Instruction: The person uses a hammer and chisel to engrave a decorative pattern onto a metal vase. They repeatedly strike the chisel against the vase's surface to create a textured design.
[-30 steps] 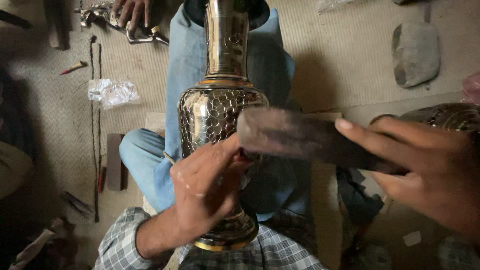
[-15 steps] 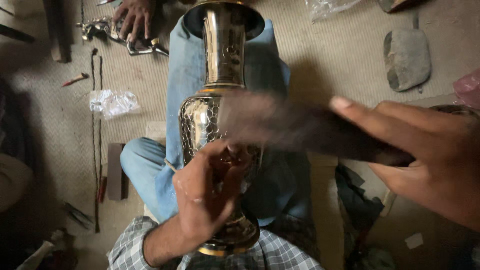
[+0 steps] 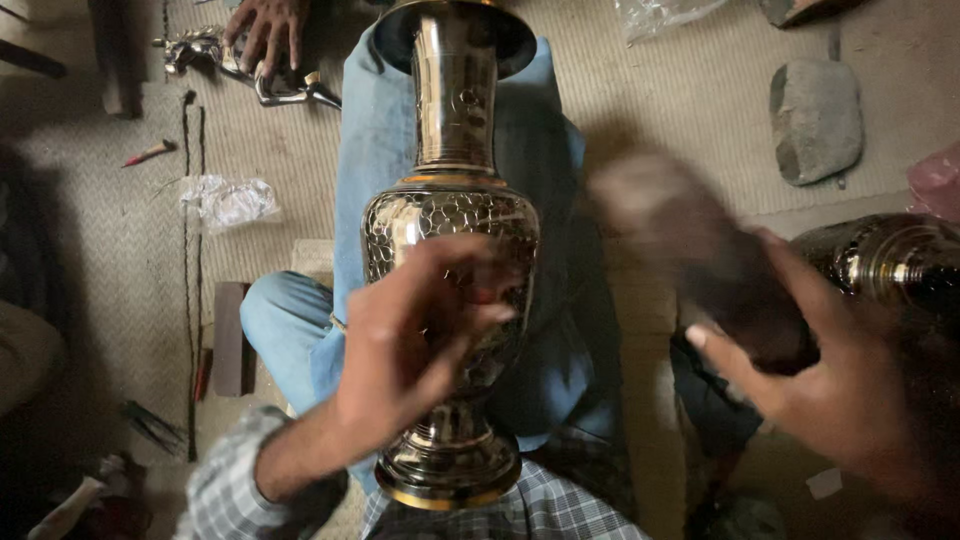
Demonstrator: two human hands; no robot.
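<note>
A tall brass vase (image 3: 452, 210) with an engraved belly lies along my blue-trousered legs, its mouth pointing away from me. My left hand (image 3: 405, 345) rests against the vase's belly with fingers pinched on a small tool that I cannot make out clearly. My right hand (image 3: 840, 385) grips a dark wooden mallet (image 3: 700, 255), blurred by motion and raised to the right of the vase, apart from it.
Another person's hand (image 3: 265, 30) rests on metal pieces at the top left. A grey stone (image 3: 815, 120) lies on the woven mat at the upper right. A second brass vessel (image 3: 890, 260) sits at the right edge. Crumpled plastic (image 3: 225, 200) and a wooden block (image 3: 228, 340) lie at the left.
The mallet lay against the vase over my left hand one second ago; it has swung up and away to the right. My left hand has stayed on the vase's belly.
</note>
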